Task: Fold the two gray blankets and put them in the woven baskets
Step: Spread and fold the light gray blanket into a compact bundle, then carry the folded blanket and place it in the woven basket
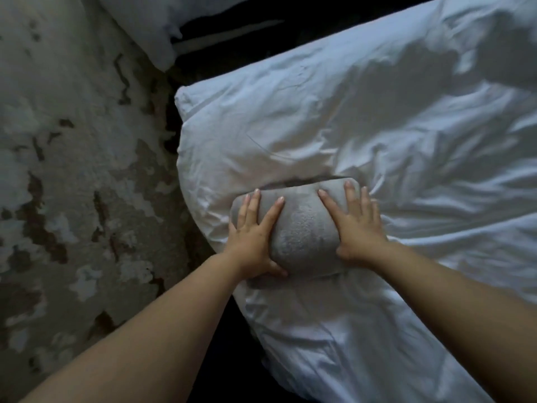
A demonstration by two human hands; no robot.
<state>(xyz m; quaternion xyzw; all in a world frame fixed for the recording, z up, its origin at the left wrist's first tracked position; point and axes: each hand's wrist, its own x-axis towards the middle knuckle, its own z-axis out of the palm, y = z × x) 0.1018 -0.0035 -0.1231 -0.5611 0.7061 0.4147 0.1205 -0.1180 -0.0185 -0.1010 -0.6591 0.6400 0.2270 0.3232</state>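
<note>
Here both hands, left hand (252, 242) and right hand (358, 228), press flat on the folded gray blanket (302, 228).

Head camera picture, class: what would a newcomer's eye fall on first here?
First, the two hands pressing flat on a folded gray blanket in the middle: left hand at its left end, right hand at its right. Next, the rumpled white duvet beneath it, and the patchy rug at left.

Soft cloth on a bed, worn pile beside it

The folded gray fleece blanket (302, 228) looks matt and nubbly; the white cotton duvet (377, 135) beneath it is smooth, creased, faintly sheeny; left of it, the mottled beige-and-brown carpet (72, 170) looks rough.
</note>
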